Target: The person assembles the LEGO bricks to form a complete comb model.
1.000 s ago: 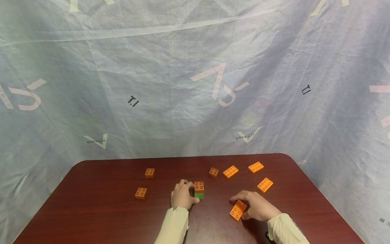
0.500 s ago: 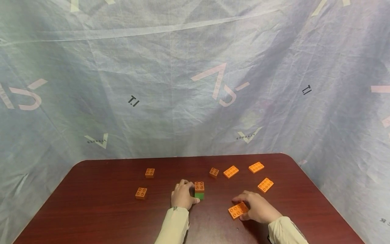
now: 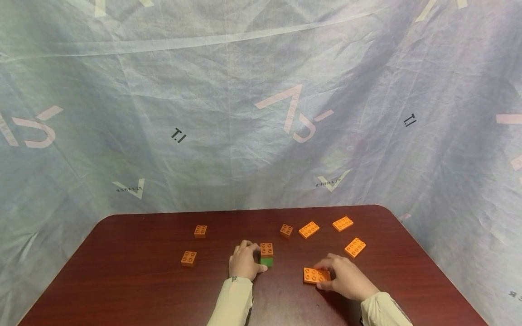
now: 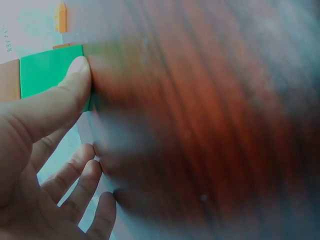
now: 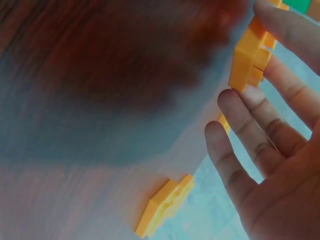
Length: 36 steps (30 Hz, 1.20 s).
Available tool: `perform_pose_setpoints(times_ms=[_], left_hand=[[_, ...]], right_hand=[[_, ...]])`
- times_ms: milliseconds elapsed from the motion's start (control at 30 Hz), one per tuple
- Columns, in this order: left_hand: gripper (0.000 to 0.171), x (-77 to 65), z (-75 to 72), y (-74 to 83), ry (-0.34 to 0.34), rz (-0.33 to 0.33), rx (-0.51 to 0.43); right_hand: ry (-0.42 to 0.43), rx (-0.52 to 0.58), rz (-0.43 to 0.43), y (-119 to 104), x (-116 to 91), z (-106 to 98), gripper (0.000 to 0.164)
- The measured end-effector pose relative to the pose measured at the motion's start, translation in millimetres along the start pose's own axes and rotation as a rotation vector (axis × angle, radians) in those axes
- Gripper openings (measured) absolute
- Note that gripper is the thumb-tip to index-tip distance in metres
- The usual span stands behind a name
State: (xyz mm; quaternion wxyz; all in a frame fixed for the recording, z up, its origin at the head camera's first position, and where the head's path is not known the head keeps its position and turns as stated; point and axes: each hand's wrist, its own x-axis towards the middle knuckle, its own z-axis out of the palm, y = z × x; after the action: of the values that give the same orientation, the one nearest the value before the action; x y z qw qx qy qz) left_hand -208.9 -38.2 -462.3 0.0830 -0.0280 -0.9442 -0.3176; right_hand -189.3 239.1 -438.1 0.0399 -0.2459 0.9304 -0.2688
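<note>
My left hand grips a small stack at the middle of the table, its thumb along the near side. A green brick forms the bottom of that stack, and a darker orange four-stud brick sits on top. In the left wrist view the thumb presses the green brick; the other fingertips rest near the table. To the right, my right hand pinches a flat orange brick, studs up, by its right end. The right wrist view has this flat brick between thumb and fingers, the lower fingers spread.
Several flat orange bricks lie at the back right, including one brick beyond the right hand. A square orange brick sits behind the stack. Two more square bricks lie at left, the nearer brick beside the left hand. Grey printed cloth hangs behind the table.
The flat orange brick in my right hand has turned from slanting to nearly straight left-to-right and shifted slightly left and away. My left hand and the stack have stayed still.
</note>
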Motion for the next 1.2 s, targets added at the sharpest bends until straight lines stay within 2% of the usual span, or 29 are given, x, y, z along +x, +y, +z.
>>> perform_pose_setpoints(times_ms=[433, 833, 1200], left_hand=[[0.045, 0.6, -0.5, -0.2, 0.004, 0.005, 0.001], [0.045, 0.2, -1.1, -1.5, -0.001, 0.014, -0.002], [0.045, 1.5, -2.1, -1.9, -0.004, 0.01, -0.011]], right_hand=[[0.039, -0.008, -0.037, -10, 7, -6, 0.034], [0.078, -0.065, -0.086, -20, 17, -12, 0.034], [0.085, -0.089, -0.079, -32, 24, -18, 0.034]])
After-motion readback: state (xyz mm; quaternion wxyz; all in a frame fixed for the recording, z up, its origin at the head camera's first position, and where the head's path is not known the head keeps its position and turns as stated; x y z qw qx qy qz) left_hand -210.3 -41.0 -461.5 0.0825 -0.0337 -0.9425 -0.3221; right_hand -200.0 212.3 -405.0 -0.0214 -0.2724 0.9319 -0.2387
